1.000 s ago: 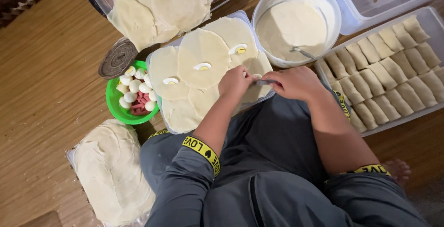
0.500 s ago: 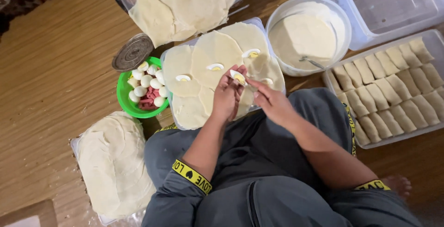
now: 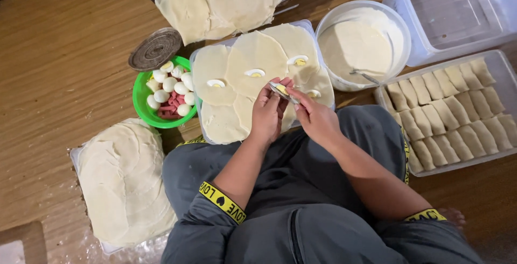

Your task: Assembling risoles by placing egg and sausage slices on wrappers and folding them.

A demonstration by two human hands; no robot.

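My left hand (image 3: 268, 114) holds a piece of boiled egg (image 3: 280, 88) at its fingertips, over the near edge of a clear lid (image 3: 197, 117) spread with round pale wrappers (image 3: 253, 62). My right hand (image 3: 315, 116) grips a small knife (image 3: 285, 95) whose blade lies against that egg piece. Egg slices (image 3: 254, 73) lie on several of the wrappers. Both hands touch each other above my lap.
A green bowl (image 3: 145, 114) with peeled eggs and pink sausage pieces stands left of the lid. A white bowl of batter (image 3: 361, 43) with a spoon is at right. A clear tray (image 3: 501, 70) holds rows of rolled wrappers. Wrapper stacks lie at far top (image 3: 226, 0) and near left (image 3: 121, 180).
The view has shifted, so everything sits further right. My hands have moved slightly left on the lid, and the egg piece and knife now show between the fingers.
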